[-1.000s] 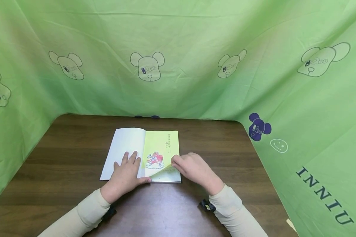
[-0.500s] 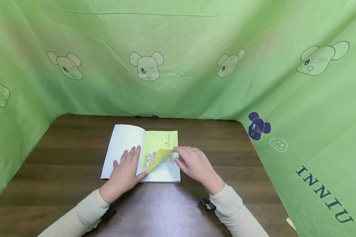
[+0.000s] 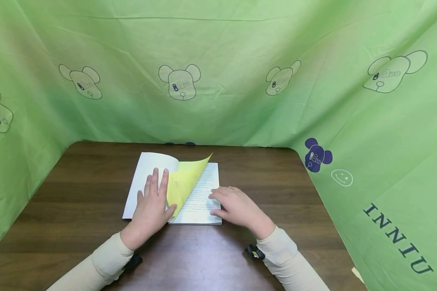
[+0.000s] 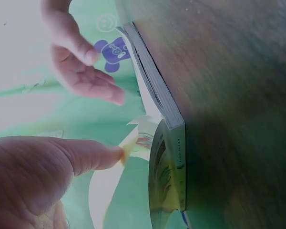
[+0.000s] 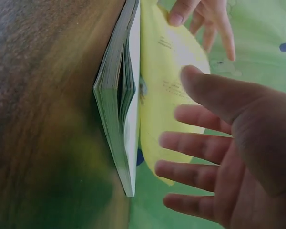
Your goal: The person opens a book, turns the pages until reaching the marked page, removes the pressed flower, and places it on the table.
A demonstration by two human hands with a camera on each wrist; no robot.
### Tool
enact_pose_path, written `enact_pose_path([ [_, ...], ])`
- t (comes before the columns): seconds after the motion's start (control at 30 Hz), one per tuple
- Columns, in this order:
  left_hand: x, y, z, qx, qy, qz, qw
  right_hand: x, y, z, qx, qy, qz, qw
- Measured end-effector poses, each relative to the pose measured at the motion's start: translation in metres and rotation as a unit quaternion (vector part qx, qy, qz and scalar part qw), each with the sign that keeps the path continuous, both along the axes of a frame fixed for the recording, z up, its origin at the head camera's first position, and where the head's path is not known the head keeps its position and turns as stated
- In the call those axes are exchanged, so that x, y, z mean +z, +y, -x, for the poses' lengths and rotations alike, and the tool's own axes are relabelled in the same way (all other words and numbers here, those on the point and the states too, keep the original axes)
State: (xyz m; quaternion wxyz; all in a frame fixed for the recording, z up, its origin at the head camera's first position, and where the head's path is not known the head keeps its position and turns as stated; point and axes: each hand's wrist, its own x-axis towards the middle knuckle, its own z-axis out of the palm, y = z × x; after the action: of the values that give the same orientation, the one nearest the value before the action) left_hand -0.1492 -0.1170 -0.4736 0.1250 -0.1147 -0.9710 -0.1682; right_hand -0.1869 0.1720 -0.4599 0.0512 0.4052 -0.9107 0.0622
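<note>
An open book (image 3: 198, 204) lies on the table, its white left side (image 3: 138, 178) spread out flat. A yellow page (image 3: 185, 182) stands lifted and curls leftward, its top corner raised; printed text shows on the page beneath. My left hand (image 3: 149, 214) reaches over the left side with straight fingers, its thumb touching the yellow page near the bottom. In the left wrist view that thumb (image 4: 93, 155) meets the page's edge. At the book's right edge is my right hand (image 3: 240, 208), fingers loosely spread. The right wrist view shows these fingers (image 5: 195, 145) apart, holding nothing.
The book rests on a dark brown wooden table (image 3: 94, 190). Green cloth (image 3: 218, 121) printed with bear heads hangs behind the table and along both sides. Dark wrist straps (image 3: 255, 251) show below the pale sleeves (image 3: 282, 250).
The yellow page has lifted from its lower right corner and swung leftward, uncovering the text page. My right hand has let go of it; my left thumb has moved left with the page.
</note>
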Motion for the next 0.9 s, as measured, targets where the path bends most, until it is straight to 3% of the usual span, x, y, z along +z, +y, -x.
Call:
enact_pose_path([
  [0.27,0.0022,-0.0006,0.0023,-0.025,0.01,0.033,0.9991,-0.0041,-0.0003,-0.0031,0.015,-0.069,-0.047,0.9964],
  [0.6,-0.0008,-0.0037,0.0042,-0.057,0.02,0.049,0.997,-0.0047,-0.0005,-0.0045,0.009,-0.09,-0.059,0.9941],
  [0.9,-0.002,-0.007,0.0051,-0.105,0.027,0.083,0.9906,-0.0058,-0.0008,-0.0052,0.005,-0.106,-0.061,0.9925],
])
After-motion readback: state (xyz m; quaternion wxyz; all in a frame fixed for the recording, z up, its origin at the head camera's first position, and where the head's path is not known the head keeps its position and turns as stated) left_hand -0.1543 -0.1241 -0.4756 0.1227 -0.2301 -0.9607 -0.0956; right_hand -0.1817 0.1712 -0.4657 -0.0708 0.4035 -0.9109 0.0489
